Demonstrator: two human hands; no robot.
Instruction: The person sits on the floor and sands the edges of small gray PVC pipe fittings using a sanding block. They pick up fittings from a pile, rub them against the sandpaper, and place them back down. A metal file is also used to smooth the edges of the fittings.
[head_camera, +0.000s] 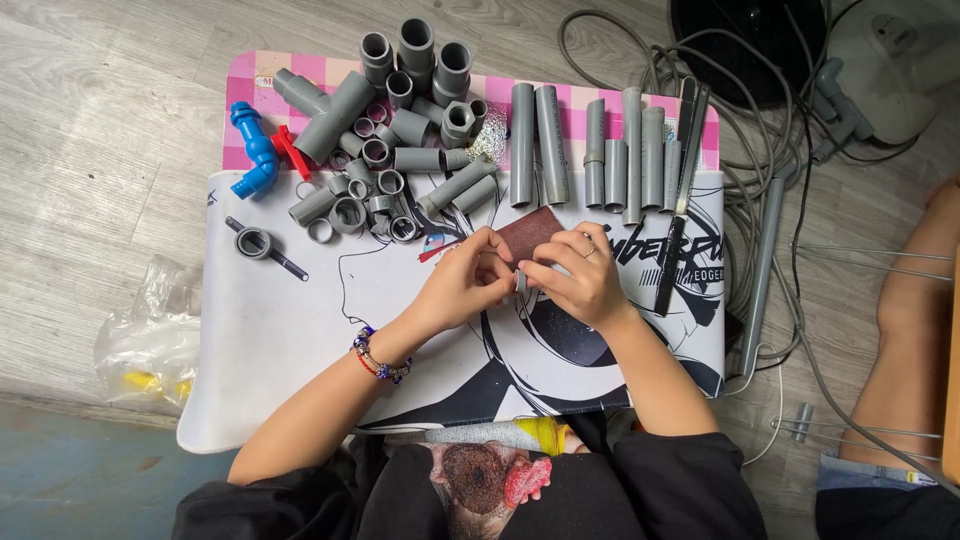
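Both hands meet over the centre of a white printed mat (260, 340) laid on a grey plank floor (90, 130). The left hand (462, 285) and right hand (582, 280) are closed together on a small grey pipe ring (521, 282), pinched between the fingertips of both; the piece is largely covered, so its exact form is hard to tell. A dark reddish-brown sheet of sandpaper (528, 230) lies flat on the mat at 12 o'clock from the hands, its near edge tucked under the fingers. The left wrist carries a beaded bracelet (378, 358); the right hand wears a ring (589, 251). At 11 o'clock from the hands sits a heap of grey pipe fittings (400, 140), couplers, tees and short rings mixed. Further out at 10 o'clock lies a blue elbow fitting (254, 150) with a red piece (292, 152) touching it. At 1 o'clock a row of straight grey pipe lengths (590, 150) lies side by side, with a black hand saw (682, 200) just beside them. A crumpled clear plastic bag (148, 335) rests on the floor at 9 o'clock. Grey cables (770, 150) trail at 2 o'clock, and another person's bare leg (905, 310) shows at 3 o'clock.
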